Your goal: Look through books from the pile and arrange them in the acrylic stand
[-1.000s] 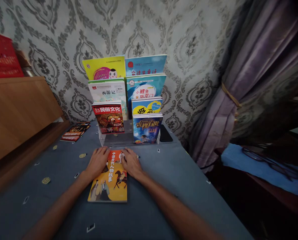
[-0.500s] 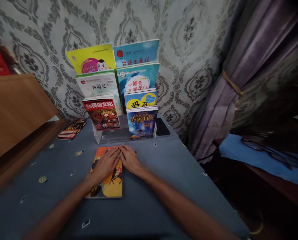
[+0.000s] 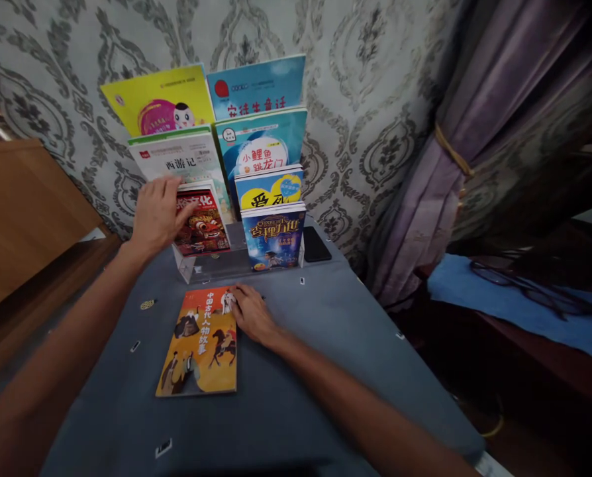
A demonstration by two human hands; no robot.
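An orange picture book point(image 3: 200, 342) lies flat on the blue-grey tablecloth point(image 3: 300, 371). My right hand point(image 3: 249, 313) rests on its upper right corner, fingers flat and together. My left hand point(image 3: 157, 212) is raised to the tiered clear book stand point(image 3: 216, 265), its fingers spread over the top edge of the red magazine point(image 3: 204, 225) on the lowest left tier. Behind it stand a white book point(image 3: 187, 159) and a yellow book point(image 3: 159, 99). The right column holds several blue books point(image 3: 273, 235).
A black phone point(image 3: 316, 245) lies right of the stand. A wooden cabinet point(image 3: 22, 205) stands at the left. A purple tied curtain point(image 3: 465, 152) hangs at the right, with a blue cloth point(image 3: 519, 311) below it. Patterned wallpaper is behind the stand.
My left hand has lifted off the orange book and reached up to the red magazine on the stand. My right hand stays on the orange book's corner. The view has shifted right.
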